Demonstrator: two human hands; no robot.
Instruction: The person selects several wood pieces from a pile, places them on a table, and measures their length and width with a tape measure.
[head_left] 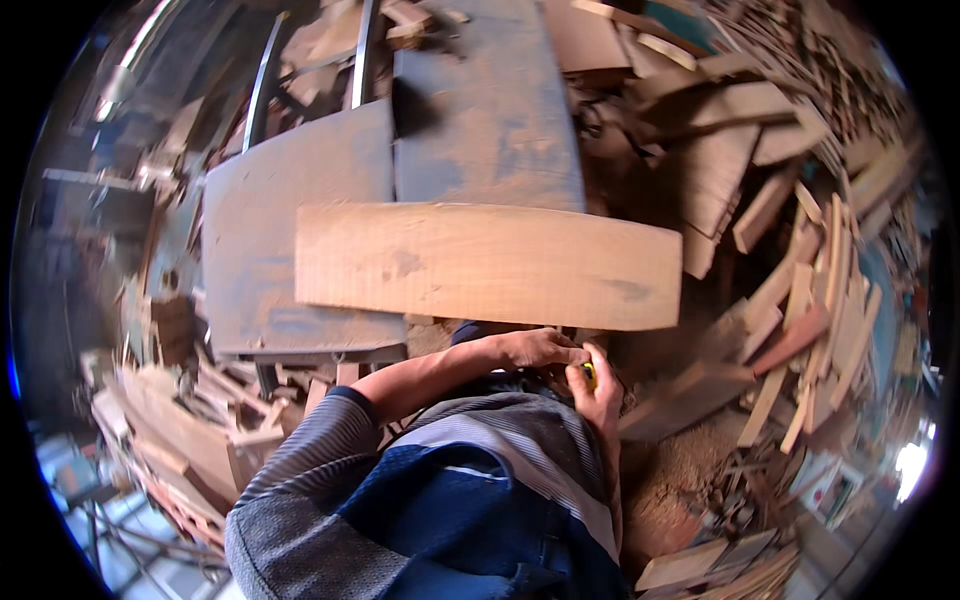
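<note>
A small yellow-and-black tape measure sits in my right hand, whose fingers and thumb are wrapped round it, close to my waist. My left hand reaches across from the left, its fingers drawn together at the top of the tape measure; the fingertips are too small to make out well. Just beyond both hands a wide, pale wooden board with a curved upper edge lies crosswise. It rests on a dusty grey machine table, and its right end juts past the table's side. Neither hand touches the board.
A second grey table section stretches away beyond the board, beside metal rails. Heaped offcuts and loose strips crowd the right. More scrap wood is piled at lower left. Sawdust covers the floor on my right.
</note>
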